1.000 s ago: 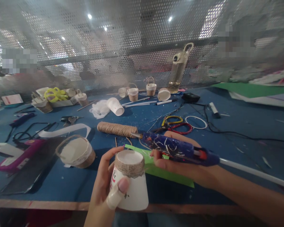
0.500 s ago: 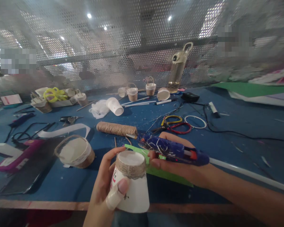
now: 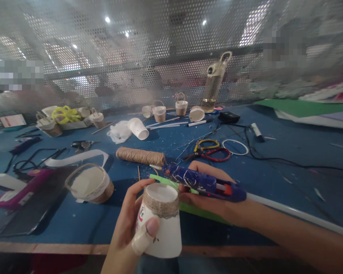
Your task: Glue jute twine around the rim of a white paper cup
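My left hand (image 3: 134, 224) grips a white paper cup (image 3: 167, 238), held upside down over the table's front edge. Brown twine (image 3: 161, 205) is wound round the narrow upper end of the cup, and black and red marks show on its side. A pale wrap covers part of my left thumb. My right hand (image 3: 211, 201) is closed round a blue glue gun (image 3: 194, 179) with a long white glue stick (image 3: 297, 213) out of its back. The gun's nozzle points left, above and behind the cup. A green sheet (image 3: 204, 213) lies under my right hand.
Behind the cup lies a roll of twine (image 3: 140, 156). A small twine basket (image 3: 90, 184) stands at left near a purple packet (image 3: 25, 188). Scissors (image 3: 200, 150), a white ring (image 3: 236, 147) and a black cable (image 3: 274, 163) lie right. A water bottle (image 3: 213, 85) stands at the back.
The glue gun has shifted a little left with my right hand. The cup has turned and moved slightly right in my left hand.
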{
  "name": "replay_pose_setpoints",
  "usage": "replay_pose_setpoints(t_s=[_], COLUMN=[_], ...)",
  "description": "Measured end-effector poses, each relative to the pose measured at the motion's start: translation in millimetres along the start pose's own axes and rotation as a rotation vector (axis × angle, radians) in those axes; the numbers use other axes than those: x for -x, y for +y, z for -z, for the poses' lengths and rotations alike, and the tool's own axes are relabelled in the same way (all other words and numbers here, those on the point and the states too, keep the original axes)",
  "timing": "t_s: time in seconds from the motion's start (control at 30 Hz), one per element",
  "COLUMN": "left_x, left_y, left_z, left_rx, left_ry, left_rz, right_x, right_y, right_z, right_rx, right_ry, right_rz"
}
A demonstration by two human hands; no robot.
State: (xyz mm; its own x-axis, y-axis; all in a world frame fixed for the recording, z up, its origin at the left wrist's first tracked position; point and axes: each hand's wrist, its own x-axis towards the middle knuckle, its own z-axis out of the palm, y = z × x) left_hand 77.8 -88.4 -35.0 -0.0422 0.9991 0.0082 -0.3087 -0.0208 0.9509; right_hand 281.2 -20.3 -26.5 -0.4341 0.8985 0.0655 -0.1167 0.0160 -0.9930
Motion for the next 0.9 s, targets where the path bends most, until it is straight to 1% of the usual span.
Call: replay_pose_setpoints(t_s=[0.1, 0.23, 0.33, 0.4, 0.47, 0.57, 0.67, 0.77, 0.9], left_x=[-1, -1, 0, 1, 1, 1, 0, 0, 1], left_y=[-2, -5, -7, -7, -7, -7, -9, -12, -15], left_z=[1, 2, 1, 0, -1, 0, 2, 4, 4], left_rx=[-0.027, -0.077, -0.130, -0.164, -0.190, -0.206, -0.222, -0.242, -0.288], left_ry=[-0.020, -0.024, -0.035, -0.067, -0.091, -0.077, -0.035, 0.010, 0.087], left_rz=[-0.005, 0.018, -0.047, -0.097, -0.104, -0.084, -0.072, -0.059, -0.087], right_x=[-1, -2, -4, -4, -3, 0, 2, 3, 5], right_y=[7, 9, 6, 3, 0, -4, -5, -5, -5], right_z=[0, 1, 3, 2, 1, 2, 6, 9, 7], right_rx=[-0.028, 0.015, 0.036, 0.068, 0.107, 0.232, 0.399, 0.510, 0.708], right_ry=[0.005, 0.018, 0.024, 0.054, 0.084, 0.141, 0.215, 0.281, 0.369], right_rz=[0.022, 0.028, 0.016, 0.010, 0.005, 0.029, 0.106, 0.184, 0.211])
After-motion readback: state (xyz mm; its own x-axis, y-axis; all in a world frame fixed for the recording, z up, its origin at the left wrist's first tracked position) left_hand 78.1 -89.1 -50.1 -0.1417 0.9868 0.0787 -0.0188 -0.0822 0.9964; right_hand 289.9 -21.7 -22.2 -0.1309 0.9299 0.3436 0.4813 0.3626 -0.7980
